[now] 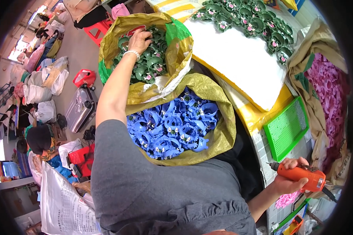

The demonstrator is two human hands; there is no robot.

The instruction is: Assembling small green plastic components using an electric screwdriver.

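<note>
Floor (62,74) of a workroom stretches along the left, pale bundled sacks (37,92) heaped at its far side. On the right, a worktable (259,143) covered with printed sheets and yellow material bears a white board (235,64), green plastic pieces massed at its far end, and a green perforated tray (282,131). Two yellow woven sacks stand before the person: the nearer sack (225,125) holds blue plastic pieces (172,127), the farther sack (108,45) dark green plastic pieces (145,70) with pink trim. The left arm (115,94) reaches forward, nearly straight; the left hand (139,41) is lowered among the green pieces, fingers curled, though whether they grip one cannot be told. The right forearm (264,201) angles outward, its right hand (288,180) wrapped around an orange electric screwdriver (313,179), tip pointing left. A beaded bracelet (133,53) rings the left wrist.
</note>
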